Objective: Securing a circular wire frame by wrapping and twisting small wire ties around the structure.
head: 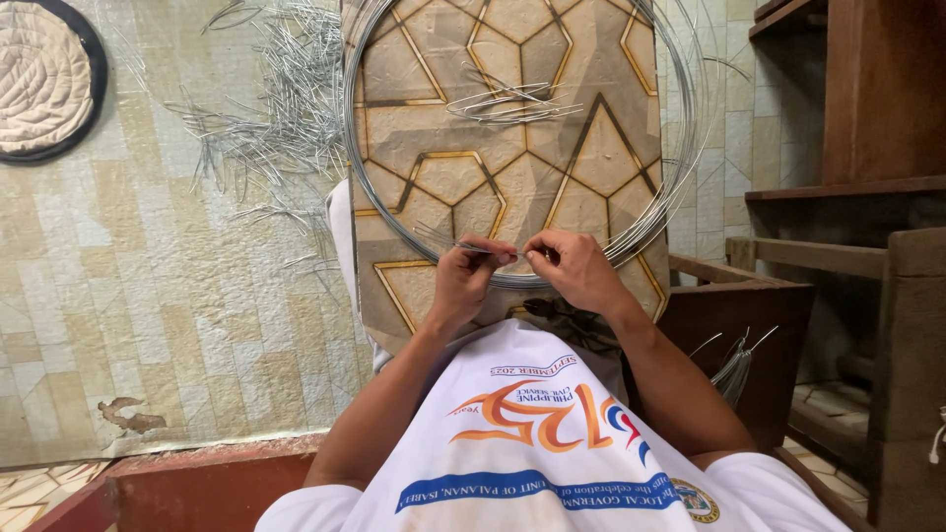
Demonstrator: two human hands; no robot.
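Tiled floor (148,296) | both hands pinch wire coil (394,222) | wire scraps (286,118) nearby

Wire coil (414,232) top cut off by frame edge. Fingertips of left hand (463,281) and right hand (576,271) curl under, grip hidden. Wire bundle (734,369) by the chair is possibly more offcuts, too small to tell.
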